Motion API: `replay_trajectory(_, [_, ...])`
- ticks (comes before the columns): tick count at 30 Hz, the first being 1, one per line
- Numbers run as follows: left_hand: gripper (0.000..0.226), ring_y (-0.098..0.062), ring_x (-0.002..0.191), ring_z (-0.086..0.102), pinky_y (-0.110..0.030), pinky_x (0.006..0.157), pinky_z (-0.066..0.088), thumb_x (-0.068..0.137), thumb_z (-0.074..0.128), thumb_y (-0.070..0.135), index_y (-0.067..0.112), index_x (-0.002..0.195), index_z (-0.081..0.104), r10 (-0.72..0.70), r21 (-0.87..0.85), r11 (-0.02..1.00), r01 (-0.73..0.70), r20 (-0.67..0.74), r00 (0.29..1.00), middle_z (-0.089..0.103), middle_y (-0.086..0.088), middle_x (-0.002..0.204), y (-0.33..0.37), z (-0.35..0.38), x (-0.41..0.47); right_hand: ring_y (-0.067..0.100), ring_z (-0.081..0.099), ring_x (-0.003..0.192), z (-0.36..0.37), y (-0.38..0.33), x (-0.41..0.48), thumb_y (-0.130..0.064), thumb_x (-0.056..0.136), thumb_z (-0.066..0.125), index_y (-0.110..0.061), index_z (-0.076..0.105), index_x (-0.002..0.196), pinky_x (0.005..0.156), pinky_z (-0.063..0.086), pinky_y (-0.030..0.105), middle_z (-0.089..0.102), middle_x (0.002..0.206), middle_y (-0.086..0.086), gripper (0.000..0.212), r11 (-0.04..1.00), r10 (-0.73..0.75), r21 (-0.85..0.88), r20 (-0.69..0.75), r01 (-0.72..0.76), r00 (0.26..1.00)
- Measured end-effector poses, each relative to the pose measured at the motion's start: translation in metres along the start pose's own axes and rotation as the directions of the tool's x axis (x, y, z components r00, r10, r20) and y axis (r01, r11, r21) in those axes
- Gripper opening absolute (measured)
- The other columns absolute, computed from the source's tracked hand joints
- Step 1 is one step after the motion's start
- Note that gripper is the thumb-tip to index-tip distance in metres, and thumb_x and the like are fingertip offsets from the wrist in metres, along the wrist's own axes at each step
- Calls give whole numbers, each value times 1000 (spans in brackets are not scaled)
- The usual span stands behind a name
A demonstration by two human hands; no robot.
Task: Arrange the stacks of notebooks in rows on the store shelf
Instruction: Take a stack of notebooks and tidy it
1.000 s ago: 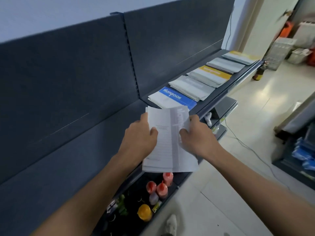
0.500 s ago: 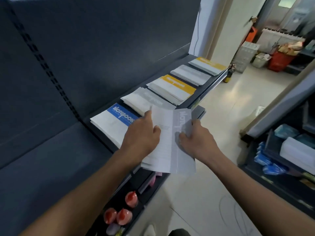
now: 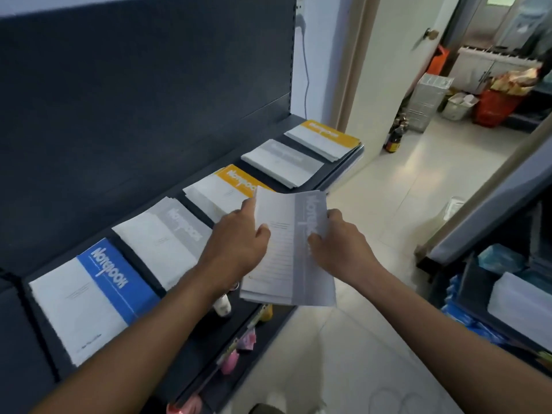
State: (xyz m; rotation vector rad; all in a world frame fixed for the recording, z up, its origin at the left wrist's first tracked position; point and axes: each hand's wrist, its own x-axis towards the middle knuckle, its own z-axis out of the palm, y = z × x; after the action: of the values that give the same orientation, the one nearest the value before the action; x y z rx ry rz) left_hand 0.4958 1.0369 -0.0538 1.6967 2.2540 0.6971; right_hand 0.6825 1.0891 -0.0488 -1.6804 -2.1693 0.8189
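The shelf (image 3: pixel 149 115) is dark matte metal with a flat back panel, and five flat stacks lie on it in a row that runs from the lower left to the upper centre of the frame. At lower left is the blue stack (image 3: pixel 89 297), thin white paper covers with a bright blue band. Next come the grey stack (image 3: pixel 167 237), slightly fanned at its edges, the orange stack (image 3: pixel 227 186), the far grey stack (image 3: pixel 280 162) and the far orange stack (image 3: pixel 322 138) at the shelf's end. In the centre the left hand (image 3: pixel 239 243) pinches the left edge of the held stack (image 3: pixel 289 249), thumb on top. The right hand (image 3: pixel 337 249) grips the other edge, thumb on the pale grey band. This stack is thin and limp, its top corners bending, and it hangs in the air overlapping the near corner of the orange stack. Below it a lower shelf holds small blurred items, perhaps bottles (image 3: pixel 222 306). At right is a glossy tiled floor (image 3: pixel 403 204). Since half a second ago the hands have carried the stack further right along the row, away from the grey stack, with the same grip.
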Motion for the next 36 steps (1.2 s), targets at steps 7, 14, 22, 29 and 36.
replay_trajectory(7, [53, -25, 99, 55, -39, 79, 47, 96, 46, 37, 25, 146, 34, -118, 8, 993, 118, -4, 993, 67, -2, 109, 41, 28, 56, 27, 58, 93, -42, 35, 68, -28, 94, 48, -19, 40, 124, 77, 49, 40, 61, 111, 4, 32, 993, -107, 54, 54, 104, 993])
replay_trajectory(14, [37, -21, 88, 54, -38, 71, 48, 95, 50, 35, 26, 130, 42, -171, -19, 985, 170, -79, 982, 60, 2, 99, 67, 44, 116, 23, 51, 91, -60, 54, 145, -24, 89, 49, -24, 44, 132, 73, 40, 35, 54, 107, -4, 43, 989, -145, 10, 42, 144, 989])
replay_trajectory(22, [29, -15, 78, 56, -29, 55, 36, 95, 54, 32, 24, 117, 37, -272, -70, 962, 265, -126, 954, 58, 3, 98, 70, 75, 190, 23, 51, 90, -66, 59, 239, -23, 88, 46, -26, 42, 125, 73, 44, 37, 53, 105, -5, 38, 981, -172, -64, 121, 180, 978])
replay_trajectory(29, [30, -8, 69, 52, -27, 51, 37, 95, 55, 35, 23, 114, 35, -361, -78, 933, 352, -182, 915, 58, 3, 96, 58, 99, 226, 29, 52, 92, -56, 56, 310, -24, 89, 50, -19, 40, 125, 76, 43, 39, 59, 111, 6, 38, 959, -248, -88, 197, 269, 949])
replay_trajectory(36, [35, -7, 66, 58, -21, 48, 38, 95, 61, 34, 23, 116, 35, -500, -149, 866, 477, -266, 824, 60, 4, 86, 48, 101, 247, 28, 58, 98, -46, 32, 361, -25, 87, 56, -17, 41, 133, 78, 50, 40, 60, 117, 4, 49, 924, -345, -54, 307, 378, 887])
